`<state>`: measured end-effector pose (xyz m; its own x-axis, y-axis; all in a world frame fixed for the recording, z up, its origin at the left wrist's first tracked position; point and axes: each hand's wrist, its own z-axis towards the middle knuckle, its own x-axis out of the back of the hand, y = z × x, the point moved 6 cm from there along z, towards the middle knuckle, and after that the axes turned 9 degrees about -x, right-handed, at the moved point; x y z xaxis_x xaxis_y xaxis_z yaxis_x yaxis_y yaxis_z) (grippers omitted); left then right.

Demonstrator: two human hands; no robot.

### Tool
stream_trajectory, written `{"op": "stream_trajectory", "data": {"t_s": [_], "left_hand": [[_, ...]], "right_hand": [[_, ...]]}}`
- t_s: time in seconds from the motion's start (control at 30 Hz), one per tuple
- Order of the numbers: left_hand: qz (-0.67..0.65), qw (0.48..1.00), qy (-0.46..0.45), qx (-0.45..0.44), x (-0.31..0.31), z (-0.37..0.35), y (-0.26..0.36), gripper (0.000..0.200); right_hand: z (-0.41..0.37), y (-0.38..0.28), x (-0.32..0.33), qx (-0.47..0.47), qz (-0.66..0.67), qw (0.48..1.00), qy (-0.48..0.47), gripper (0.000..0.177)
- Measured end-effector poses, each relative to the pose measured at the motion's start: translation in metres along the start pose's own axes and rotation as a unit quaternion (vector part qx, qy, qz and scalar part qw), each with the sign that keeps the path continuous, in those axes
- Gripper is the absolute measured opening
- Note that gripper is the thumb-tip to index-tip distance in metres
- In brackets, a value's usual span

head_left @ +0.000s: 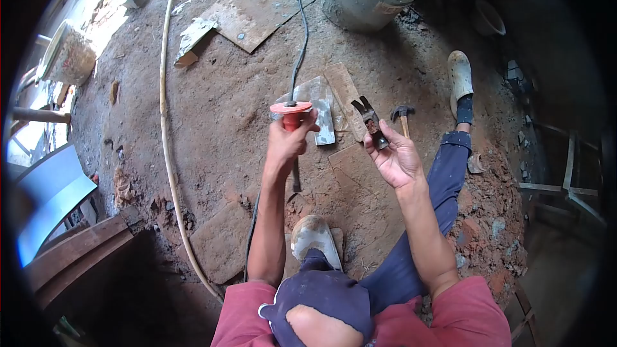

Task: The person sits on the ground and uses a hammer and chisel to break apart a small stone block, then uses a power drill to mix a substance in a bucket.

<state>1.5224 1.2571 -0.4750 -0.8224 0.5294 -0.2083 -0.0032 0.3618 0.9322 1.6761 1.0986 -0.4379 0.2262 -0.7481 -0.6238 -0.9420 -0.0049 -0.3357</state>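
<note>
A chisel with a round orange-red hand guard is held upright in my left hand. My fingers wrap around its red grip, and the dark shaft shows below them. My right hand, palm turned up, grips a loose claw hammer head between thumb and fingers. Its claw points away from me, and no handle shows on it. Just beyond that hand, a hammer with a wooden handle lies on the ground. Flat grey tile pieces and a brown board strip lie between and beyond my hands.
A large dirty bucket stands ahead, near a dark cable. A pale hose runs along the left. Rubble lies beside my right leg. Another bucket stands far left, and a metal frame at right.
</note>
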Motion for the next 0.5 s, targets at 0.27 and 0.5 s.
{"op": "stream_trajectory", "data": {"t_s": [0.27, 0.5], "left_hand": [[0.47, 0.875, 0.113, -0.033, 0.109, 0.074, 0.007, 0.027], [0.556, 0.817, 0.102, -0.108, 0.138, 0.167, 0.022, 0.026]], "right_hand": [[-0.007, -0.051, -0.014, 0.024, 0.011, 0.998, -0.063, 0.033], [-0.025, -0.173, -0.07, 0.221, -0.229, 0.941, -0.118, 0.036]]}}
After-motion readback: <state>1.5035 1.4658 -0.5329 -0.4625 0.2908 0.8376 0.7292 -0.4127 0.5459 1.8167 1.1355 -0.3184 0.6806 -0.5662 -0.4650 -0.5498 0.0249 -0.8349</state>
